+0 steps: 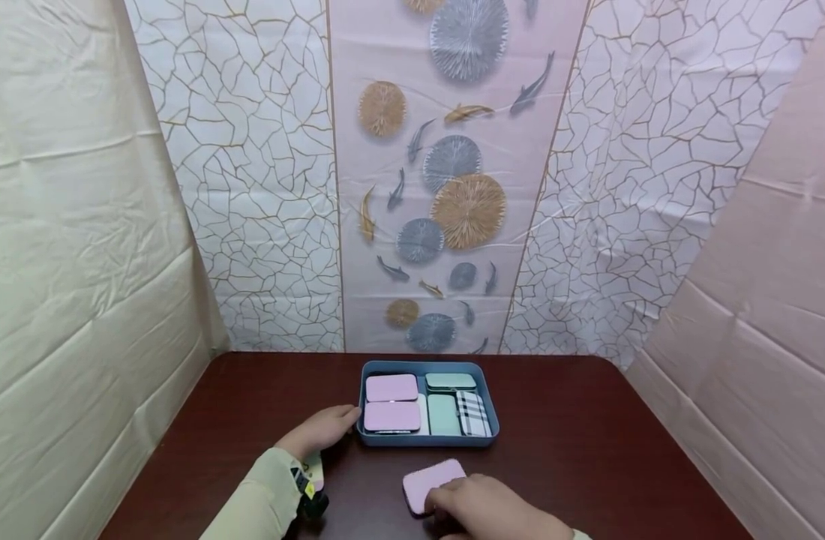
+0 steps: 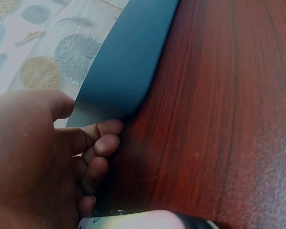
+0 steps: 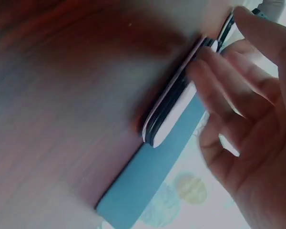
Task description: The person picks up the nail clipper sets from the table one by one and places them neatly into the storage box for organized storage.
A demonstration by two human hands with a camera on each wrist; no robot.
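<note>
A blue tray [image 1: 426, 441] stands on the table with several flat tins in it. My left hand [image 1: 328, 427] is at its left side. In the left wrist view, the thumb [image 2: 62, 106] lies at the tray's rim and the curled fingers meet the outer wall. A pink tin [image 1: 431, 480] with a dark edge lies in front of the tray. My right hand [image 1: 487, 506] reaches over its right end, fingertips at the edge. The right wrist view shows the fingers [image 3: 214, 86], blurred and loosely extended, in front of the tin's side [image 3: 169, 114].
Inside the tray are two pink tins [image 1: 392, 388] at the left, green tins [image 1: 444, 414] further right and a black-and-white checked tin [image 1: 475, 412]. The dark red wooden table [image 1: 588, 435] ends at a patterned curtain [image 1: 277, 225]. Cloth hangs at both sides.
</note>
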